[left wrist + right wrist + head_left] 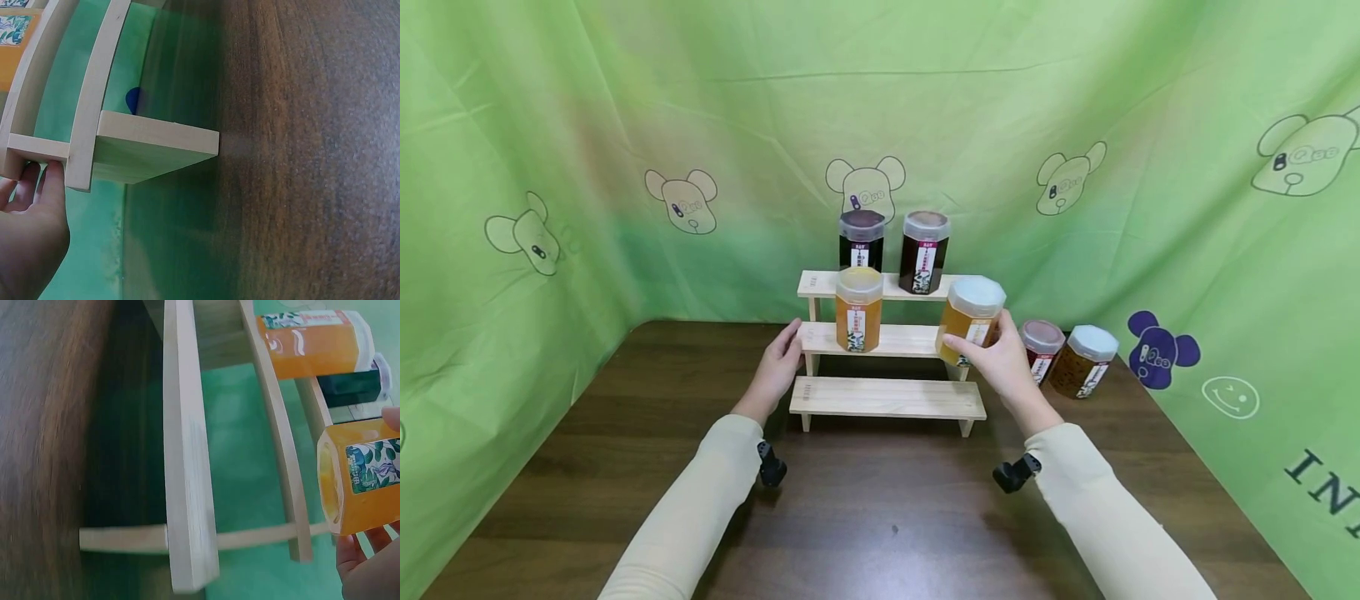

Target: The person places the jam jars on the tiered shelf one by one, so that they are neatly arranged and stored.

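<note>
Gripping jar (pixel 960 323), right hand (pixel 1006 364); touching rack (pixel 887 397), left hand (pixel 776 368).

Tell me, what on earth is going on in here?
Someone is busy at a stand. Their right hand holds an amber jar up near the right end of the middle step, while the left hand touches the stand's left side. Another amber jar is on that step, and two dark jars are on the top step. Two more jars are on the table, right of the stand.
</note>
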Motion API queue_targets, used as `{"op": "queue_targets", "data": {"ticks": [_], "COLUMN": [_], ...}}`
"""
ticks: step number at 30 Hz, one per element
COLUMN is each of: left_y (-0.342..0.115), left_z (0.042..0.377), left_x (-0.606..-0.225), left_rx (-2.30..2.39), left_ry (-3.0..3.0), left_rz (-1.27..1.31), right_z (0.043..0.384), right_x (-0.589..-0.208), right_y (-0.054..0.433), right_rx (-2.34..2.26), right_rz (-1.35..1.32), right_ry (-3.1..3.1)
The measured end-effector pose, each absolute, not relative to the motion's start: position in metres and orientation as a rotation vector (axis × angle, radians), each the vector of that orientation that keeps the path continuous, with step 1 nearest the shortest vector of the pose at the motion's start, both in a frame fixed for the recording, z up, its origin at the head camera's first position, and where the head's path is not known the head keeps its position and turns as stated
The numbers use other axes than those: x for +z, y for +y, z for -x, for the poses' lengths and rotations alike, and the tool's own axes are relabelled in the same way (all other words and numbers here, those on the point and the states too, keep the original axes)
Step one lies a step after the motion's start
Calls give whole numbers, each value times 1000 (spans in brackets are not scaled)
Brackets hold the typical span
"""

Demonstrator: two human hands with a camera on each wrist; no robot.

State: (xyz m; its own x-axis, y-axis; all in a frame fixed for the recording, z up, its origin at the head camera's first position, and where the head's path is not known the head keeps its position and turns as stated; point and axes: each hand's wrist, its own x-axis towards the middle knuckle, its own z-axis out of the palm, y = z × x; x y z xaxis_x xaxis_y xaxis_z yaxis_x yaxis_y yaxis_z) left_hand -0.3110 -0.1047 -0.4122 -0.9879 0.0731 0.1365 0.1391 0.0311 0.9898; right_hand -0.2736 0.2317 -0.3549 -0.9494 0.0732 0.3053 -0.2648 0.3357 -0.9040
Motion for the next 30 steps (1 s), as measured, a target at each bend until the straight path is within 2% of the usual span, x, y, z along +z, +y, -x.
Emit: {"op": "queue_targets", "data": {"ticks": [14, 30], "left_y": [-104, -104], "left_z": [311, 310], "left_x": [-412, -411], "left_rx": [-2155, -2152], "left_ry": [-2215, -2222], "left_rz": [245, 220], "right_z": [287, 297], "right_x": [-362, -364], "right_y": [200, 190], "right_rx": [1627, 1616], "right_rz": [-158, -179], "right_ry": [-2352, -2357]}}
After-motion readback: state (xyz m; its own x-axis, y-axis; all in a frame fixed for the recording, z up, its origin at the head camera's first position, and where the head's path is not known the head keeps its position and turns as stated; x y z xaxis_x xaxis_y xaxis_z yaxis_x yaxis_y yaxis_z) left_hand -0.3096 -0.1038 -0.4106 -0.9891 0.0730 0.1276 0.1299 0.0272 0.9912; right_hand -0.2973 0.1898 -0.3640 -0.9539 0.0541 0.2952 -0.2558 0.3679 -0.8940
